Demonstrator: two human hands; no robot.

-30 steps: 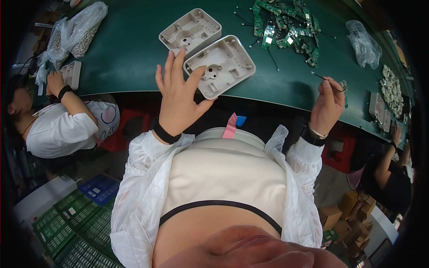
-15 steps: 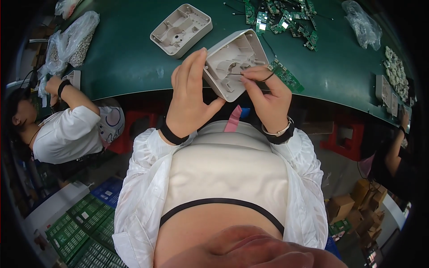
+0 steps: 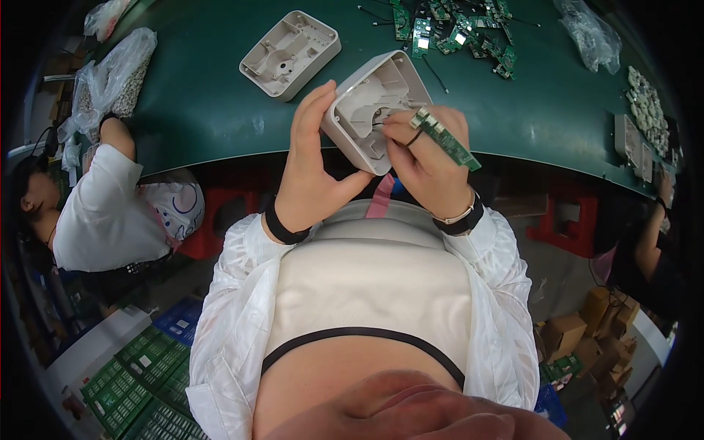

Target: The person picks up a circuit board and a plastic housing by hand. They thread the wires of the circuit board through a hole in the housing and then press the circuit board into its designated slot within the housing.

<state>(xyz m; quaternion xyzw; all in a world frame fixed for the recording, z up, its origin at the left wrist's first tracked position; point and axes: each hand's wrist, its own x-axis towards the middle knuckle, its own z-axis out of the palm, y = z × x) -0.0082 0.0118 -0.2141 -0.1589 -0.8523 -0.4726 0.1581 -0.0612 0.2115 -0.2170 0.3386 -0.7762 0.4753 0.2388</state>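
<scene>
My left hand (image 3: 312,165) grips a light grey plastic housing (image 3: 352,136) by its left side, thumb at the near corner. The housing is tilted, its open, ribbed inside facing up. My right hand (image 3: 429,154) is closed over the right part of it, fingertips pinching a thin black cable (image 3: 379,124) inside near a round cut-out. That cable loops over the fingers to a green circuit board (image 3: 446,139), which rests across the back of the hand. My right hand hides part of the housing's interior.
A second grey housing (image 3: 291,55) lies open side up on the green table (image 3: 198,95). Several circuit boards (image 3: 462,33) are heaped at the back, beside a clear plastic bag (image 3: 590,33). A co-worker's arm (image 3: 117,139) reaches by bagged small parts (image 3: 132,88) at left. Red stools (image 3: 565,227) stand below.
My right hand has turned and moved left into the housing, and the circuit board has swung up over its back. The housing has shifted slightly left. The left co-worker's arm has moved.
</scene>
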